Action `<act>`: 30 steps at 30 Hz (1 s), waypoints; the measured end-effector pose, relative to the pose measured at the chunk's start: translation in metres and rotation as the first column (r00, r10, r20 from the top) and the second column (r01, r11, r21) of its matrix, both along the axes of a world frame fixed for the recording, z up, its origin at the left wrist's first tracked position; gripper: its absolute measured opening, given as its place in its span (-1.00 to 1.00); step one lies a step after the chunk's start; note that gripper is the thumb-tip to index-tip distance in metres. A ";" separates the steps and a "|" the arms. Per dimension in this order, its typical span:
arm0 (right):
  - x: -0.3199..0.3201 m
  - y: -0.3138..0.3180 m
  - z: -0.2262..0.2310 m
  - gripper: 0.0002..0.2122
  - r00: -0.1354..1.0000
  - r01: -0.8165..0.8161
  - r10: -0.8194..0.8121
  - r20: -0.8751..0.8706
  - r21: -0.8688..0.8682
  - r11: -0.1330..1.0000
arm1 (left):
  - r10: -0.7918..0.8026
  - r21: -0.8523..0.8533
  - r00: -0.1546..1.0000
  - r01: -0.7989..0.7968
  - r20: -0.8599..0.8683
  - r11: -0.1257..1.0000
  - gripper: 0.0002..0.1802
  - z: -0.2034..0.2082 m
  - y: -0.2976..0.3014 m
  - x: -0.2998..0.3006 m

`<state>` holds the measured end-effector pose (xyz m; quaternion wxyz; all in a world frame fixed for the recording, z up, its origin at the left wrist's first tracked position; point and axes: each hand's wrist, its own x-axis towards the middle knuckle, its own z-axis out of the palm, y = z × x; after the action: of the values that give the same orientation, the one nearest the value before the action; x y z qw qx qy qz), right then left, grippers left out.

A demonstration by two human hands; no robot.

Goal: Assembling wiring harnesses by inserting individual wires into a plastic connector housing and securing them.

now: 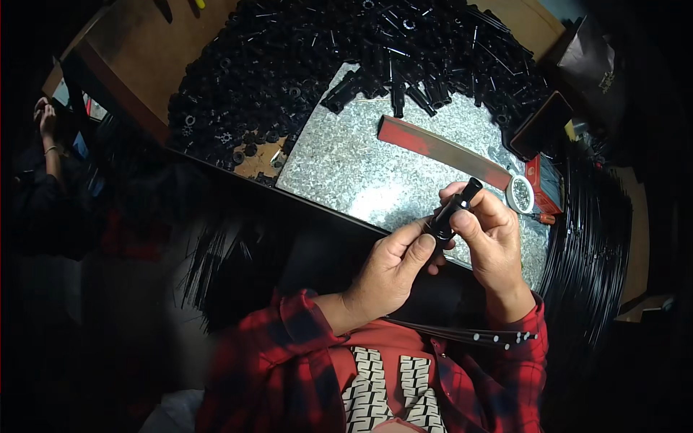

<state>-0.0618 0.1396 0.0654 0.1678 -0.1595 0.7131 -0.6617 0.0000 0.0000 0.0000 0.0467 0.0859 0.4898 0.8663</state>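
Observation:
Both my hands are closed on one black tubular part (449,218), held tilted over the near edge of a speckled grey board (325,162). My left hand (390,268) grips its lower end, thumb on top. My right hand (492,249) pinches the upper part between thumb and fingers; a narrower black end sticks up past them. Beyond the hands, a flat bar (440,150), red and grey-brown, lies slanting across the board. A white round dish (520,195) of small shiny pieces sits just right of the bar's end.
A large heap of black plastic parts (289,65) covers the table's far side. At right are a red box (543,184), a dark flat slab (540,124) and many thin black rods (599,238). More rods with white ends (491,338) cross near my lap. Another person's hand (46,119) shows far left.

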 end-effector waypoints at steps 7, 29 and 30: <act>-0.001 -0.005 -0.003 -0.69 0.993 0.001 0.007 -0.114 0.075 0.997 | 0.002 0.108 0.998 -0.010 0.071 0.994 -0.62 -0.005 -0.006 0.001; 0.011 0.008 -0.053 -0.71 0.989 0.092 -0.095 0.115 0.030 0.995 | 0.011 0.154 0.996 -0.025 0.093 0.988 -0.62 0.004 -0.008 -0.003; 0.012 0.008 -0.054 -0.74 0.986 0.067 -0.069 0.155 0.015 0.998 | 0.016 0.139 0.997 -0.027 0.080 0.990 -0.62 0.000 -0.009 -0.004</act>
<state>-0.0498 0.1476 0.0114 0.2008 -0.0823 0.7060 -0.6741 -0.0044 -0.0090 0.0000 0.0505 0.0496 0.4266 0.9017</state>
